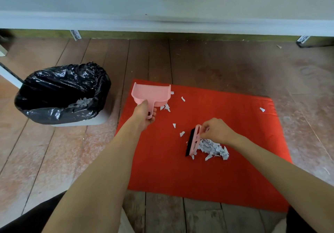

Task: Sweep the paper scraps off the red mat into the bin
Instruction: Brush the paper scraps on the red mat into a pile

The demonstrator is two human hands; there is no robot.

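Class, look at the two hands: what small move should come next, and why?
Probably the left hand should bring the dustpan down beside the pile of scraps. It is at the far left corner of the mat, apart from the pile, while the right hand holds the brush at its edge.

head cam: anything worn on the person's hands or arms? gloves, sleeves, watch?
Nothing worn on either. The left hand and right hand have no gloves, rings or watch. Both forearms are uncovered down to the bottom of the frame, with no sleeve edge in view. Black clothing shows at the lower corners; what garment it is can't be told.
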